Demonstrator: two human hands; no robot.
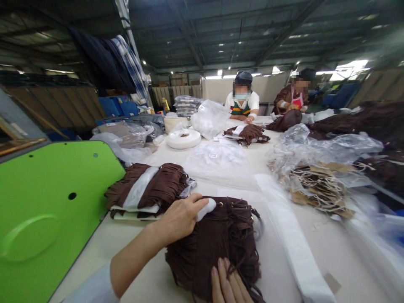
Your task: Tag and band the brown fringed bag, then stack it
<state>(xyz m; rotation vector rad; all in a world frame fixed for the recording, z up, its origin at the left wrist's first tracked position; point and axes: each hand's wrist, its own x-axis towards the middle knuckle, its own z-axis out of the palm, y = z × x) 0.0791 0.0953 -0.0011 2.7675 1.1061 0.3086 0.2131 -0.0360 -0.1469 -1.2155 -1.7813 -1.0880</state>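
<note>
Brown fringed bag (217, 240) lies flat at the table's (126, 240) near edge: dark, suede-like, tassels all over. My left hand (181, 216) grips a white paper wad (206, 207) at its top. My right hand (229, 284) rests flat, fingers loose, on its lower part.

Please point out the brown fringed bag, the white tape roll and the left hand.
brown fringed bag (217, 244): head view, fringed front
white tape roll (193, 136): head view, top face
left hand (179, 219): head view, back of hand
</note>
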